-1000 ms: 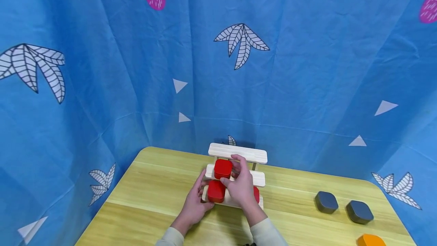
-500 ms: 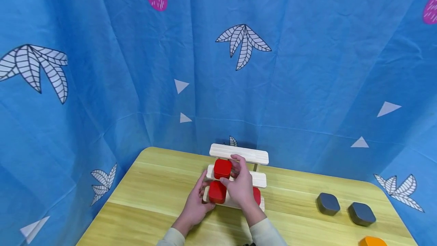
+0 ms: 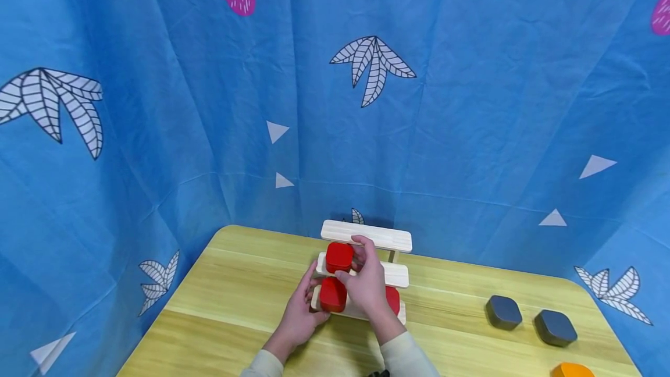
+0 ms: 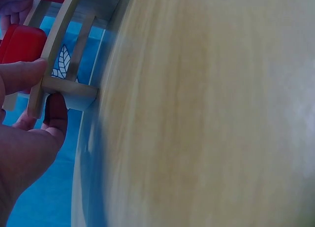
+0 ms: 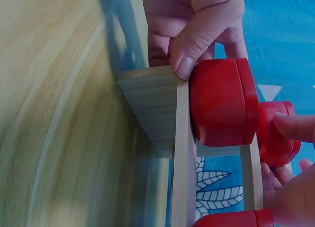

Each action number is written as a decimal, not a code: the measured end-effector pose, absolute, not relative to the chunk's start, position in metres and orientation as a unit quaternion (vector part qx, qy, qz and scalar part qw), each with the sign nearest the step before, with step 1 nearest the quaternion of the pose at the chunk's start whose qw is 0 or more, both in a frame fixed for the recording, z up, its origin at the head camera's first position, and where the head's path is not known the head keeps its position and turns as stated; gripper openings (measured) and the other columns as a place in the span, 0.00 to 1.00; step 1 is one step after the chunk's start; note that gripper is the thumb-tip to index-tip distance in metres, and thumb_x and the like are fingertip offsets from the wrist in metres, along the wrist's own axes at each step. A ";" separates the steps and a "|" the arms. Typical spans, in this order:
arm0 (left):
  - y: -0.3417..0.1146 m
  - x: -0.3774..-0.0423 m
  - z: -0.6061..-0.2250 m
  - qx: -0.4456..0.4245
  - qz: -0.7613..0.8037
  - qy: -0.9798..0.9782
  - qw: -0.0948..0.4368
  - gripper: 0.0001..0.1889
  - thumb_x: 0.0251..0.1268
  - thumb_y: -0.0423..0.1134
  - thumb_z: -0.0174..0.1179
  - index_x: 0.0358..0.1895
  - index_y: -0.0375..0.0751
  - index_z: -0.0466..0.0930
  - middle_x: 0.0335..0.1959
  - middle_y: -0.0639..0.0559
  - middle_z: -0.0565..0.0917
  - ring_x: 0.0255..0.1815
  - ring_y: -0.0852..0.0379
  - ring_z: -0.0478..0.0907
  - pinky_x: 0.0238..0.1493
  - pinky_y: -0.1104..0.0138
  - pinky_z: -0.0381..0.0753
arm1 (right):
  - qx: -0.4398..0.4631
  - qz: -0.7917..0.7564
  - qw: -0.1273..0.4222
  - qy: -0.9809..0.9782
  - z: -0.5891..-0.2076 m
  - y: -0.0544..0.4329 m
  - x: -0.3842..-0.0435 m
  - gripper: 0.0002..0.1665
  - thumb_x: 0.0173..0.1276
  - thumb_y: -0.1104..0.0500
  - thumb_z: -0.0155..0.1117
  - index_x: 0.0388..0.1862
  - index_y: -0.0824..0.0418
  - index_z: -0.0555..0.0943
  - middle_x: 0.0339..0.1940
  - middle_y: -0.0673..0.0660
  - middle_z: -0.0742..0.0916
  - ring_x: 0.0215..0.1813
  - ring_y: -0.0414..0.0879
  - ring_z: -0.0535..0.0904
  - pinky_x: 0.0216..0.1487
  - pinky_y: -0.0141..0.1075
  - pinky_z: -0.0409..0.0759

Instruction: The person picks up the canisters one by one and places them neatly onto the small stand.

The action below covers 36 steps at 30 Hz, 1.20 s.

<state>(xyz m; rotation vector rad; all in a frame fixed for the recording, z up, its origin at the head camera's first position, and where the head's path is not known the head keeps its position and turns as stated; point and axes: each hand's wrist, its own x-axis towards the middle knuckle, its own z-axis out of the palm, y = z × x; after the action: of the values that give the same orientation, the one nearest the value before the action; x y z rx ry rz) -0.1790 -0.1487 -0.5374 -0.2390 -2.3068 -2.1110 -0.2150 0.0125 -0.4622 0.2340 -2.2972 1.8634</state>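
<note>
A small white wooden rack with stepped shelves (image 3: 366,235) stands at the back of the table. My left hand (image 3: 297,317) grips its left end, with the thumb (image 4: 24,74) on the lowest shelf's front and fingers curled behind it. On the middle shelf, my right hand (image 3: 369,287) pinches a red rounded-square box (image 3: 339,256) between thumb and fingers. A second red box (image 5: 219,101) sits on the lowest shelf near my left thumb. Towards that shelf's right end is a third red box (image 3: 392,300), partly hidden by my right wrist.
To the right on the wooden table (image 3: 209,319) lie two dark grey rounded-square boxes (image 3: 503,312). An orange one (image 3: 572,370) is cut off by the lower frame edge. A blue patterned curtain (image 3: 471,132) hangs right behind the table.
My right hand has slid the upper red box slightly left along the middle shelf. The left hand keeps its grip on the rack. The head view has shifted a little.
</note>
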 end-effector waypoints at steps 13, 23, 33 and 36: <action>-0.149 -0.179 -0.538 -0.074 -0.677 -0.732 0.000 0.60 0.49 0.13 0.65 0.82 0.59 0.46 0.67 0.43 0.70 0.66 0.40 0.69 0.61 0.51 0.74 | 0.084 0.625 0.091 -0.771 -0.463 0.012 -0.214 0.46 0.49 0.77 0.76 0.66 0.54 0.70 0.58 0.57 0.83 0.58 0.55 0.80 0.58 0.49 0.78; -0.148 -0.178 -0.536 -0.069 -0.674 -0.736 0.002 0.60 0.48 0.13 0.65 0.82 0.58 0.47 0.66 0.43 0.71 0.66 0.40 0.69 0.63 0.49 0.72 | 0.069 0.630 0.091 -0.768 -0.465 0.016 -0.212 0.46 0.48 0.75 0.78 0.65 0.54 0.71 0.62 0.61 0.81 0.62 0.58 0.77 0.59 0.49 0.77; -0.147 -0.178 -0.535 -0.068 -0.673 -0.736 0.003 0.60 0.48 0.13 0.65 0.82 0.57 0.46 0.67 0.43 0.70 0.67 0.40 0.68 0.65 0.48 0.69 | 0.048 0.639 0.090 -0.762 -0.461 0.021 -0.206 0.45 0.48 0.74 0.78 0.64 0.53 0.71 0.61 0.60 0.80 0.60 0.58 0.77 0.57 0.48 0.79; -0.147 -0.179 -0.536 -0.067 -0.672 -0.738 0.002 0.60 0.48 0.13 0.65 0.82 0.56 0.46 0.67 0.44 0.70 0.66 0.40 0.69 0.66 0.46 0.68 | 0.044 0.646 0.092 -0.756 -0.461 0.022 -0.205 0.45 0.48 0.75 0.77 0.64 0.53 0.71 0.62 0.60 0.80 0.61 0.58 0.77 0.57 0.47 0.79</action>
<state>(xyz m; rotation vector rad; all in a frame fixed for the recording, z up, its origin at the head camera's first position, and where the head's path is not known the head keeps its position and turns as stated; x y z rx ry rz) -0.1791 -0.1473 -0.5356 -0.2090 -2.3143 -2.1071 -0.2047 0.0222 -0.4611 0.1317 -2.2468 1.9187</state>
